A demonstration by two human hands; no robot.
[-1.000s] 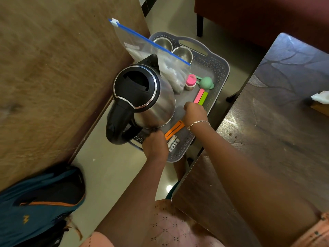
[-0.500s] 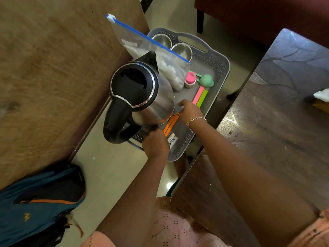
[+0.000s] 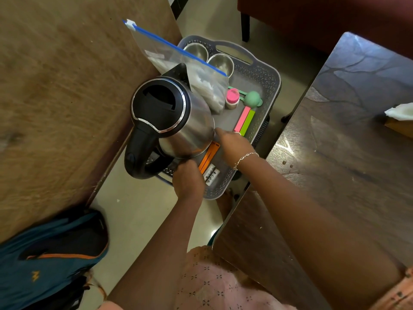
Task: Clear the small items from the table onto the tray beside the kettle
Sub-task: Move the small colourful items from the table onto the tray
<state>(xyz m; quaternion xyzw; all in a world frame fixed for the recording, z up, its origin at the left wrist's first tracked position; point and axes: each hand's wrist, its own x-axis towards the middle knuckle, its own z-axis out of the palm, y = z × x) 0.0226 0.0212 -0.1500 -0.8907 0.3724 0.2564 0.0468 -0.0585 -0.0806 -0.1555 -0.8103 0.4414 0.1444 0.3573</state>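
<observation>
A grey plastic tray (image 3: pixel 271 86) sits low between two tables. A steel kettle (image 3: pixel 190 130) with a black lid stands in its near left part. My left hand (image 3: pixel 187 180) is curled at the kettle's base, over the tray's near rim. My right hand (image 3: pixel 232 144) is in the tray with fingers apart, one fingertip touching the kettle's side. Also in the tray are orange strips (image 3: pixel 209 156), a white labelled item (image 3: pixel 211 174), pink and green sticks (image 3: pixel 244 119), a pink-capped bottle (image 3: pixel 232 98), a green scoop (image 3: pixel 252 98), two steel bowls (image 3: pixel 221 62) and a zip bag (image 3: pixel 201 81).
A dark table (image 3: pixel 346 153) fills the right side, with something white (image 3: pixel 400 111) at its far edge. A brown wooden surface (image 3: pixel 55 97) fills the left. A blue backpack (image 3: pixel 51 253) lies on the floor at lower left.
My right hand has drawn back from the pink and green sticks toward the kettle's base. The kettle has shifted slightly left in the tray. My left hand has stayed put.
</observation>
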